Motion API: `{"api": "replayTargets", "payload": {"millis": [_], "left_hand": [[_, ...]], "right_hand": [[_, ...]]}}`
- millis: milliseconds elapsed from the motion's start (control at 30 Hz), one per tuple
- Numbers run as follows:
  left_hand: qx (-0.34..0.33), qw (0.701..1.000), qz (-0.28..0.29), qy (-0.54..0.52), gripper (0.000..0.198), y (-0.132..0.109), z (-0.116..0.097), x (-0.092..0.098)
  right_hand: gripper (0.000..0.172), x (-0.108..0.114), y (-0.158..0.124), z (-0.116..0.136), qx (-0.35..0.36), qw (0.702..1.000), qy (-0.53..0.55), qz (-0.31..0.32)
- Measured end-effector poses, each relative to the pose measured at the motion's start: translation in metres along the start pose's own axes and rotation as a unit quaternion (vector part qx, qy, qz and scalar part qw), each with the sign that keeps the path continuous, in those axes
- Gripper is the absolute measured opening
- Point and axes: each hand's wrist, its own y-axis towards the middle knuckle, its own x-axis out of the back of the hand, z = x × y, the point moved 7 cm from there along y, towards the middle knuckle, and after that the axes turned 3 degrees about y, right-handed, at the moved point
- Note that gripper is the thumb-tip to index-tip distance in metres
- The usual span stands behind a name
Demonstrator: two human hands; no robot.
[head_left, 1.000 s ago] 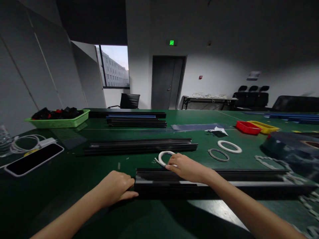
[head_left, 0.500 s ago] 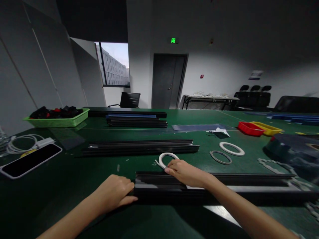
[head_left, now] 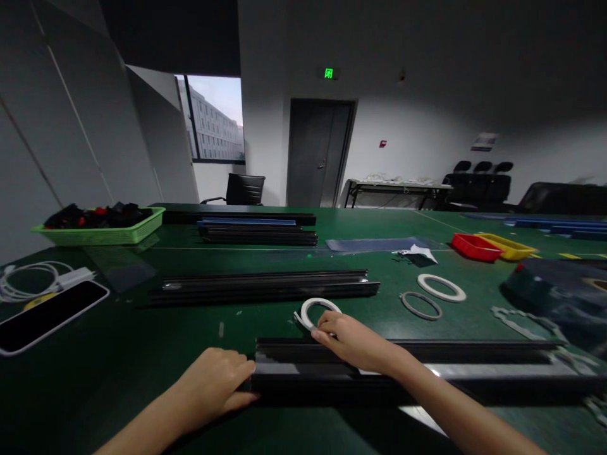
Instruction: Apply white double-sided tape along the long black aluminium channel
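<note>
A long black channel-shaped profile (head_left: pixel 474 373) lies crosswise in front of me, with a pale strip along its inside. My left hand (head_left: pixel 220 382) is closed at the profile's left end, its thumb and curled fingers against the end edge. Above the profile's far edge, my right hand (head_left: pixel 348 341) pinches the near side of a white tape roll (head_left: pixel 308 311). A short loose tail of tape sticks out at the roll's left. My right forearm crosses over the profile and hides part of it.
Another black profile (head_left: pixel 270 287) lies farther back, with stacked profiles (head_left: pixel 258 237) behind it. Two more rings, white (head_left: pixel 441 287) and grey (head_left: pixel 421 306), rest to the right. A phone (head_left: pixel 52 316), a green basket (head_left: pixel 99 235), a red tray (head_left: pixel 475 248) and a yellow tray (head_left: pixel 507 246) stand around.
The view has tilted up slightly, so the table things appear lower. Both hands keep their places at the profile's end and on the tape roll.
</note>
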Motion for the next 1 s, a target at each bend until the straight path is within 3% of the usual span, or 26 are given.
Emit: {"api": "replayTargets", "payload": {"millis": [467, 1000], "left_hand": [[0.023, 0.995, 0.006, -0.093, 0.015, 0.021, 0.009, 0.017], [0.019, 0.995, 0.017, -0.093, 0.014, 0.031, 0.02, 0.013]], "right_hand": [[0.03, 0.03, 0.013, -0.002, 0.033, 0.999, 0.015, -0.04], [0.016, 0.034, 0.025, 0.0, 0.056, 0.996, 0.066, -0.038]]}}
